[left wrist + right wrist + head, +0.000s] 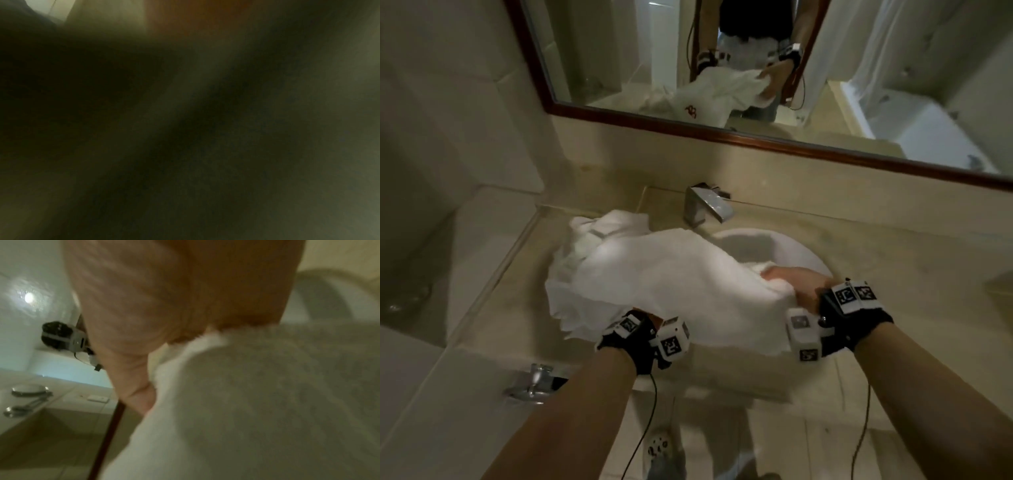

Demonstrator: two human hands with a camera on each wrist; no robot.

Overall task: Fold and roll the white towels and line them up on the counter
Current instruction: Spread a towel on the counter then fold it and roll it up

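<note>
I hold a white towel (671, 284) spread in the air over the left part of the sink. My right hand (787, 277) grips its right edge, fingers curled into the cloth. The right wrist view shows that palm (174, 305) closed on the towel (246, 402). My left hand (649, 318) is at the towel's near left edge, its fingers hidden under the cloth; in the mirror the towel hangs from it. The left wrist view is dark and blurred. Another crumpled white towel (595, 233) lies on the counter behind, at the left.
A chrome faucet (705, 205) stands behind the round white basin (774, 246). The beige counter (893, 274) runs to the right. A framed mirror (619, 113) hangs above it, and a wall closes the left side. A chrome fixture (534, 383) sits low at the left.
</note>
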